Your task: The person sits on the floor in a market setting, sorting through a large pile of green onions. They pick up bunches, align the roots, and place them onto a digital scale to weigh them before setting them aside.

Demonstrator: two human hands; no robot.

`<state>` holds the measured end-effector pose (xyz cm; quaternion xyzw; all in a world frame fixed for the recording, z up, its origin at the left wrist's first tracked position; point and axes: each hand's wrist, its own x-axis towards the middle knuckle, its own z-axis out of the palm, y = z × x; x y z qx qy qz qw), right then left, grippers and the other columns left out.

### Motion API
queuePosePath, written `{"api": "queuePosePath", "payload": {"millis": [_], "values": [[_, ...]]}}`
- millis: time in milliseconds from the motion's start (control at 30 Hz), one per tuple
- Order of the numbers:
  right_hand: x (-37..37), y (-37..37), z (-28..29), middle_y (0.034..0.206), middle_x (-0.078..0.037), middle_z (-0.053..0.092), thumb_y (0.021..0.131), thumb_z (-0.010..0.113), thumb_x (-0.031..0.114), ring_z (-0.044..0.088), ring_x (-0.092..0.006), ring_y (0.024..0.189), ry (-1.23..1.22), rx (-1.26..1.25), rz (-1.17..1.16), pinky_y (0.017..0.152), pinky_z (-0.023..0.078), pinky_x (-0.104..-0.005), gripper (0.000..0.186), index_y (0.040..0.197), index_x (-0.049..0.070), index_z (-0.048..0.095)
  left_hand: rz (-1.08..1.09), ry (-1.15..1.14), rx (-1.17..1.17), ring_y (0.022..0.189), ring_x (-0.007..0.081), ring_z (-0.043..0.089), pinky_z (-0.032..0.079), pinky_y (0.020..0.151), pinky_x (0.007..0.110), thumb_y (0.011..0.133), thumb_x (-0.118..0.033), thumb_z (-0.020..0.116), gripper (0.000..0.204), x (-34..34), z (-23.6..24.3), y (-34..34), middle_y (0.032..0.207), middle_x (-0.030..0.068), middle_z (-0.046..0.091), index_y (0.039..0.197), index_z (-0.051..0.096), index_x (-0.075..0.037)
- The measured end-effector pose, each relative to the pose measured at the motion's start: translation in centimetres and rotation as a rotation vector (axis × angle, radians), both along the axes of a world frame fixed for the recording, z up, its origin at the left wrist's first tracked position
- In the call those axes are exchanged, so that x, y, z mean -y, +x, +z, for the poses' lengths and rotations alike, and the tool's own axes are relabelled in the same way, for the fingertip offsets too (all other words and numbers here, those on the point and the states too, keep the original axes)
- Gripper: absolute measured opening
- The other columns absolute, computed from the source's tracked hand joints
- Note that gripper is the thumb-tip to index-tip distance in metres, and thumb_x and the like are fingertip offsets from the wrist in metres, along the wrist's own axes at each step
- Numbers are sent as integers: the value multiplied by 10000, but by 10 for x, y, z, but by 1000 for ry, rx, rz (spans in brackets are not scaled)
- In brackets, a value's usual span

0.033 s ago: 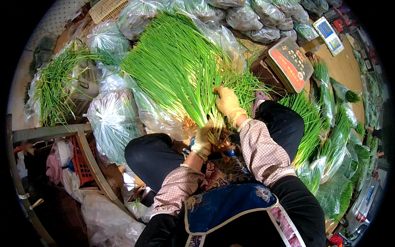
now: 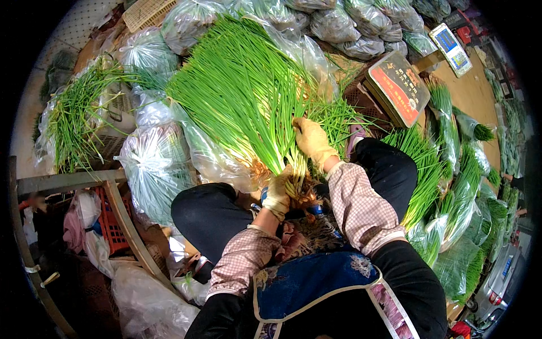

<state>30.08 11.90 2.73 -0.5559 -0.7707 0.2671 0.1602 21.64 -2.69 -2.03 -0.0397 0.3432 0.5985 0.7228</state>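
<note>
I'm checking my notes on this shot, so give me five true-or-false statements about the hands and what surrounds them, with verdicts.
1. The left hand and right hand both wear pale gloves. True.
2. The left hand holds green stalks near their root ends. True.
3. The scale stands to the left of the large green pile. False: it stands to the pile's right.
4. A red crate shows toward the lower left. True.
5. The sleeve covers are plain black. False: they are checked, in a pinkish tone.
</note>
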Motion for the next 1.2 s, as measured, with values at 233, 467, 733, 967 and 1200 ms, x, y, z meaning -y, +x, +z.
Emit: {"api": "queuePosePath", "payload": {"millis": [233, 467, 733, 967, 1200], "values": [[-2, -17, 21, 931, -228, 631, 776, 590, 340, 617, -363, 877, -274, 369, 139, 766, 486, -423, 386, 967, 4, 604, -32, 12, -20, 675, 202, 631, 534, 584, 319, 878, -117, 536, 159, 2, 15, -3, 830, 98, 626, 970, 565, 9], [-8, -8, 9, 933, -206, 641, 772, 567, 266, 616, -365, 892, -357, 355, 127, 769, 482, -426, 317, 964, 20, 622, -28, -89, -186, 558, 209, 617, 504, 473, 315, 833, -74, 539, 94, -1, 28, 1, 697, 101, 613, 817, 594, 2], [22, -2, 31, 863, -161, 649, 783, 588, 357, 620, -338, 811, -359, 207, 549, 711, 492, -409, 310, 934, 90, 639, 35, -226, 117, 563, 209, 626, 510, 468, 330, 851, -148, 583, 161, -1, 29, 1, 702, 99, 624, 856, 586, 13], [33, -11, 24, 780, -126, 615, 750, 574, 210, 613, -328, 772, 67, 301, 570, 656, 493, -425, 142, 806, 84, 606, -44, -27, -93, 864, 191, 619, 511, 747, 330, 907, -199, 491, 329, -2, -2, -6, 1010, 98, 627, 1156, 537, 11], [-57, 37, 53, 825, -155, 633, 820, 570, 199, 626, -327, 748, 200, 409, -52, 669, 511, -408, 136, 854, 76, 616, -288, 102, -129, 777, 171, 609, 494, 696, 283, 904, -229, 479, 323, 4, 31, -23, 913, 93, 630, 1092, 571, 17]]}}
